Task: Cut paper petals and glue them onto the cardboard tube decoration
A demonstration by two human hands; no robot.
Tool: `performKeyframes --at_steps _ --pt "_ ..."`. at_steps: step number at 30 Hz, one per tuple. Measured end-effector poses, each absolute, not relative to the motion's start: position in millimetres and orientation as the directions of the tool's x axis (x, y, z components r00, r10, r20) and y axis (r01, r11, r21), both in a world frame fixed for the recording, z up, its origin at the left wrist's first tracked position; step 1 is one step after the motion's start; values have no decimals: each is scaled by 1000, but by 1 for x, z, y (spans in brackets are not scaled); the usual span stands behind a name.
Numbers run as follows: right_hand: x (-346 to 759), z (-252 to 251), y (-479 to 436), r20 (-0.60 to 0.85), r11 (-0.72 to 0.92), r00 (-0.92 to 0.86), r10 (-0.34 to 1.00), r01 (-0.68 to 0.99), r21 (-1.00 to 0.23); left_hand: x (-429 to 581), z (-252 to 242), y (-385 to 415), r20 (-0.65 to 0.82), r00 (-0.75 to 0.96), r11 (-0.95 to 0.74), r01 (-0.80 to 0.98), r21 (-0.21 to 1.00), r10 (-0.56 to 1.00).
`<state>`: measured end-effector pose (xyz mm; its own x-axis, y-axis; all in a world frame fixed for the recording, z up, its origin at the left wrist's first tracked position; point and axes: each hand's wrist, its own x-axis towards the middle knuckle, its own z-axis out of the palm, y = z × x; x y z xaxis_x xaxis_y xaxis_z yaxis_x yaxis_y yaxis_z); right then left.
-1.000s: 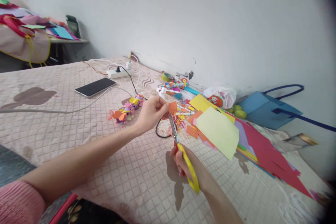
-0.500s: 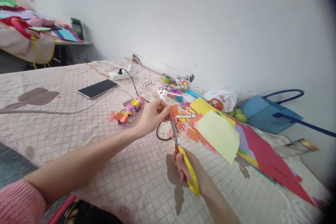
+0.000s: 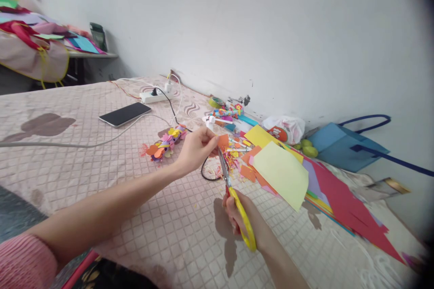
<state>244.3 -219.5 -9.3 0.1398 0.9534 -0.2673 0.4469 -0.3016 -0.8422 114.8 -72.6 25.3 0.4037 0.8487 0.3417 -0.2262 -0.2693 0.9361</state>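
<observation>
A small orange piece of paper (image 3: 223,140) is pinched between the thumb and fingers of my left hand (image 3: 198,146). My right hand (image 3: 246,216) grips a pair of scissors (image 3: 244,216) with one yellow and one red handle. Their metal blades point up toward the orange paper and meet its lower edge beside my left fingertips. Behind the blades lie colourful paper scraps (image 3: 233,156). Left of my left hand, a purple roll covered in paper flowers (image 3: 166,143) rests on the tablecloth.
A phone (image 3: 125,114) and a white power strip (image 3: 154,96) with cables lie at the back left. To the right are a pale yellow sheet (image 3: 283,174), red paper (image 3: 352,203) and a blue bag (image 3: 347,146). A white plastic bag (image 3: 286,127) stands by the wall.
Hardly anything differs. The whole view has shifted very slightly, while both hands, the scissors and the orange paper keep nearly the same position.
</observation>
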Motion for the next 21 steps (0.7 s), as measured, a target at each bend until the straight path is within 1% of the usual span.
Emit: performKeyframes --at_steps 4,9,21 --pt "243 -6 -220 -281 -321 156 947 447 -835 115 26 -73 339 402 -269 -222 937 851" --pt "243 -4 -220 -260 -292 134 956 464 -836 115 26 -73 342 405 -262 -241 935 848" --pt "245 -6 -219 -273 -303 132 953 461 -834 115 27 -74 321 405 -238 -243 940 856"
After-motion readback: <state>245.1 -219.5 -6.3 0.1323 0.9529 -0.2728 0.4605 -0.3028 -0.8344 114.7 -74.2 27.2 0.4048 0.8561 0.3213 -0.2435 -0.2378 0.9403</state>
